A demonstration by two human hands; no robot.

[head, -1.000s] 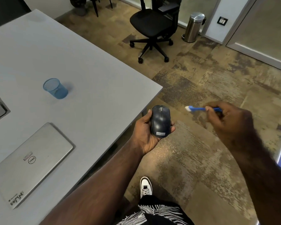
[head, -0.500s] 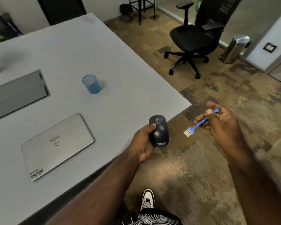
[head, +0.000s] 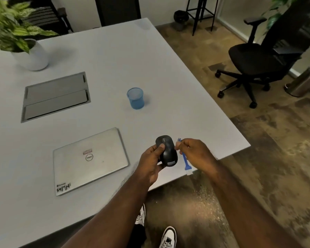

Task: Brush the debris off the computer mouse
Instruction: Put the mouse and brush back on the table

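A black computer mouse (head: pixel 167 151) sits in my left hand (head: pixel 150 162), thumb pressed on its top, held over the near right part of the white table (head: pixel 114 56). My right hand (head: pixel 195 154) is right beside the mouse and grips a small blue brush (head: pixel 186 162). The brush hangs with its white bristles pointing down toward me, just right of the mouse and apart from it. Pale debris is scattered on the floor (head: pixel 202 199) below the table edge.
A closed silver laptop (head: pixel 89 160) lies left of my hands. A blue mesh cup (head: pixel 136 98) stands farther back, with a grey cable hatch (head: pixel 55 96) and a potted plant (head: pixel 25 42) beyond. A black office chair (head: pixel 258 59) and a steel bin (head: pixel 304 81) stand on the floor at right.
Both hands have come from beyond the table edge to over the tabletop. The right hand closed in on the mouse and the brush turned bristles-down. The view tilted toward the table.
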